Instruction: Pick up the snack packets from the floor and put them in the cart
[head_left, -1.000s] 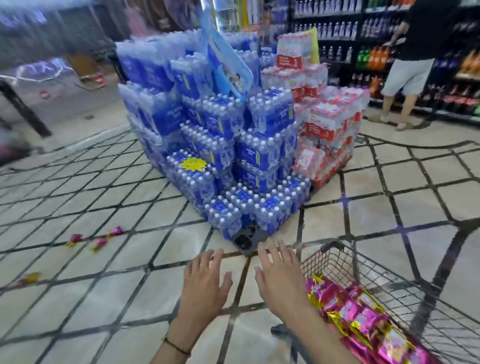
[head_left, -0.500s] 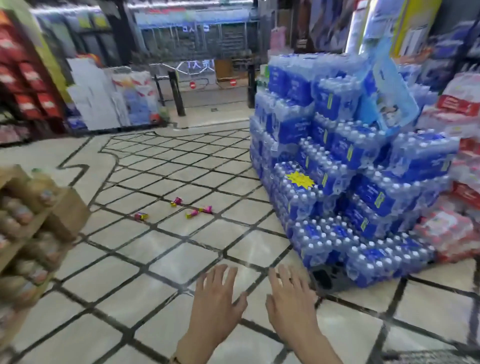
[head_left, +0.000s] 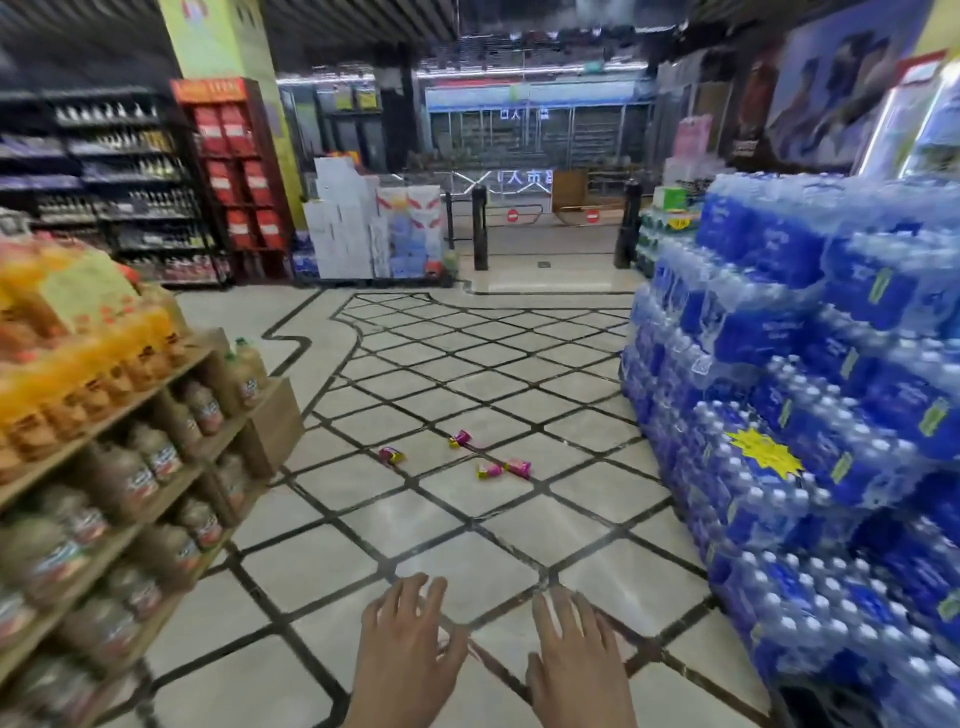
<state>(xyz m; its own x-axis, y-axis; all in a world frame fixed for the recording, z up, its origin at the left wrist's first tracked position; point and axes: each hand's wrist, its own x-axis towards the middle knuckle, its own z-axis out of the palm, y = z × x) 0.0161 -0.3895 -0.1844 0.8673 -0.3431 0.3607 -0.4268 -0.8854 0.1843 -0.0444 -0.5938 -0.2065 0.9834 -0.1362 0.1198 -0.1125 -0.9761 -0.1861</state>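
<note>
Several small pink and yellow snack packets lie on the tiled floor ahead: one (head_left: 391, 455) at the left, one (head_left: 459, 438) further back, and two side by side (head_left: 490, 471) (head_left: 518, 467) at the right. My left hand (head_left: 406, 654) and my right hand (head_left: 574, 660) hover low at the bottom of the view, palms down, fingers spread, holding nothing. Both are well short of the packets. The cart is out of view.
A tall stack of blue bottled-water packs (head_left: 810, 415) fills the right side. A wooden shelf of juice bottles (head_left: 130, 441) stands at the left. The tiled aisle (head_left: 467, 519) runs between them toward barrier gates (head_left: 480, 228) and white boxes (head_left: 358, 228) at the back.
The view has swung left, away from the cart and its packets, which has left the frame. The packets on the floor now lie straight ahead. Both hands stay open and empty.
</note>
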